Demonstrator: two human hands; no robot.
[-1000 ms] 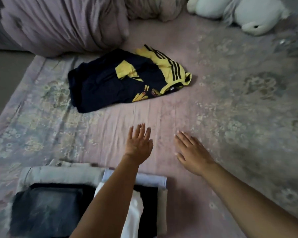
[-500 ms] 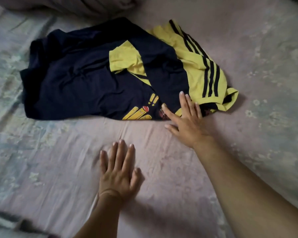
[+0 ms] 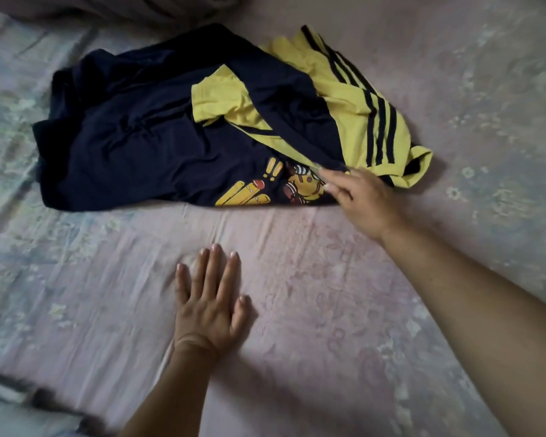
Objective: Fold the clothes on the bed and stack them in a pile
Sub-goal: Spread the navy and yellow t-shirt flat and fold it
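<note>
Head view, bed: bed sheet (image 3: 297,326), thin pinkish cloth with a faded floral print, lightly creased, covers the whole surface.
Head view, garment: navy and yellow shirt (image 3: 158,143), soft knit, lies crumpled and unfolded on the sheet at upper centre; navy body, yellow sleeves with three dark stripes, yellow and red cartoon print near the lower hem.
Head view, bedding: bunched duvet (image 3: 123,7), soft folds, at the top edge behind the shirt.
Head view, lower left corner: blurred strip of dark and pale cloth (image 3: 19,402); which item it is cannot be told.
Head view, right grip: right hand (image 3: 360,200) is at the shirt's lower right edge, beside the print; fingers bent and drawn together on the cloth, thumb side blurred, apparently pinching the fabric.
Head view, left grip: left hand (image 3: 210,307) lies palm down on the bare sheet, fingers straight and slightly spread, holding nothing, well apart from the shirt.
</note>
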